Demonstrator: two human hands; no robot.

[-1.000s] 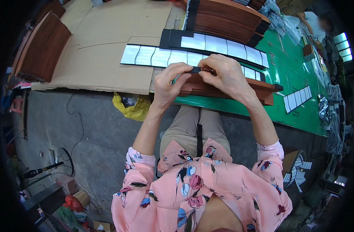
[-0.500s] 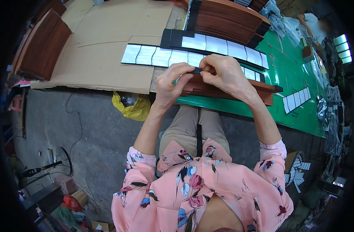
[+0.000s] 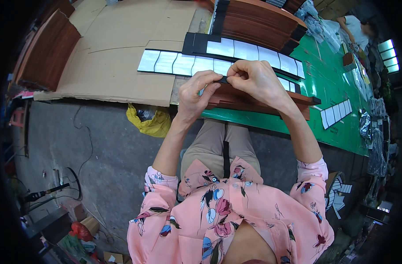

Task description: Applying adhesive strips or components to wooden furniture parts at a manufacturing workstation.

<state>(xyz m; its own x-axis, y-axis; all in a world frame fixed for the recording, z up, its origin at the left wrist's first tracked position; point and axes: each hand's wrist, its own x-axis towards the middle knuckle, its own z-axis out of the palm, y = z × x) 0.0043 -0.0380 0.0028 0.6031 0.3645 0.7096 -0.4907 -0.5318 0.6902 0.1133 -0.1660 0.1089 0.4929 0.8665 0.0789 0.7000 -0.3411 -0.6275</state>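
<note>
Glossy green tabletop [image 3: 315,59]: toward twelve o'clock, left hand [image 3: 193,93] and right hand [image 3: 259,82] pinch a small black strip [image 3: 223,80]; the reddish-brown board [image 3: 238,102] already shows a black tip [image 3: 316,100] toward three.

Left hand [image 3: 193,94]: one
Right hand [image 3: 259,83]: one
Small black piece [image 3: 223,80] between the hands: one
Brown lengths [image 3: 242,100] below the hands: more than one, overlapping, exact number hidden
Long white-panelled strips [image 3: 176,64]: two
Short white-panelled strip [image 3: 336,114]: one
Stacks of brown boards [image 3: 256,25]: at least two, boards too tightly packed to count
Cardboard sheets [image 3: 117,57]: at least two
Green surface [image 3: 328,77]: one
Yellow bag [image 3: 149,123]: one
Red bag [image 3: 82,231]: one
White offcuts [image 3: 338,202]: several, overlapping
Co-worker [image 3: 357,30]: one
</note>
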